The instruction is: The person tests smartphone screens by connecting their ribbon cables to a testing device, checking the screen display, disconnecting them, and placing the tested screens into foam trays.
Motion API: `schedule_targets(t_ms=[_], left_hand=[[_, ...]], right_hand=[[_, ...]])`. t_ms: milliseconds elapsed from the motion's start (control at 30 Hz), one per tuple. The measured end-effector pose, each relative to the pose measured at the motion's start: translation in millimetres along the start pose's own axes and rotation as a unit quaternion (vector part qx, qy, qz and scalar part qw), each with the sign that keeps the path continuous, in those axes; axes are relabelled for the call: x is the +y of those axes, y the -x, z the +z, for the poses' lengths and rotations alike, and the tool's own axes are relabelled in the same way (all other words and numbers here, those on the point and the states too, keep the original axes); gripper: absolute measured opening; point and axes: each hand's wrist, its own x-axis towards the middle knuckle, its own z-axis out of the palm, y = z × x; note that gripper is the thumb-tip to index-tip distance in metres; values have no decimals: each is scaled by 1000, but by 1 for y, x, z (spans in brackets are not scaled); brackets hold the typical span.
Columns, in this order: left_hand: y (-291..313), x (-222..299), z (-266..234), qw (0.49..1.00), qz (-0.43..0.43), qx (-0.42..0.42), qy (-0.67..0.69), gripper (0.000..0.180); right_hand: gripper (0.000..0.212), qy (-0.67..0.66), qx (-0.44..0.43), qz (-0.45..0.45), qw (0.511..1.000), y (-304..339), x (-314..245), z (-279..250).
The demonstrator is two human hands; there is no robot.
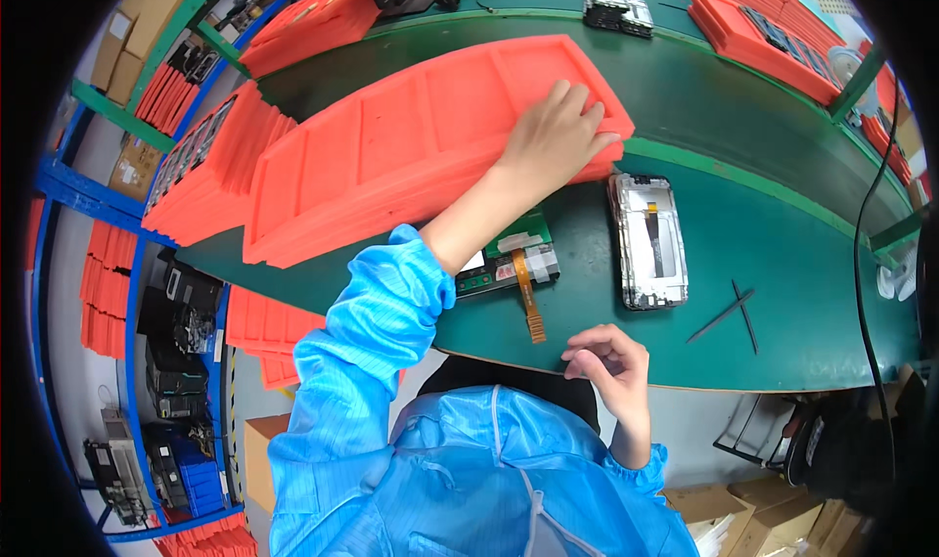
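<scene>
My left hand (553,138) reaches across to the right end of a tall stack of red foam trays. Its bent fingers lie inside the top tray (391,127) and its thumb is over the near rim, so it grips that rim. Loosely curled, my right hand (614,369) hovers at the table's front edge with thumb and forefinger apart and nothing between them. Under my left forearm is a small green test board (518,249), partly hidden, with an orange flex cable (528,298) hanging toward me. Right of it lies a stack of silver phone frames (652,244).
Two crossed dark sticks, perhaps tweezers or pry tools (734,312), lie on the green table (802,293). Another foam stack (220,166) holding parts stands left. A raised shelf (714,97) runs behind, carrying more trays (763,48). A black cable (863,293) hangs at right.
</scene>
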Motion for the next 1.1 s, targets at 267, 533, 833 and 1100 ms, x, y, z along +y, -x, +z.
schedule_targets(t_ms=[267, 533, 833, 1100], left_hand=[[67, 61, -189, 621, -58, 49, 780, 42], [88, 110, -189, 334, 81, 155, 926, 58], [90, 92, -195, 351, 46, 177, 918, 59], [94, 76, -199, 312, 98, 129, 936, 57]], right_hand=[[4, 132, 245, -181, 943, -1, -26, -37], [7, 193, 221, -167, 941, -28, -44, -68], [8, 227, 199, -155, 940, -33, -48, -71], [7, 252, 203, -157, 933, -38, -58, -71]])
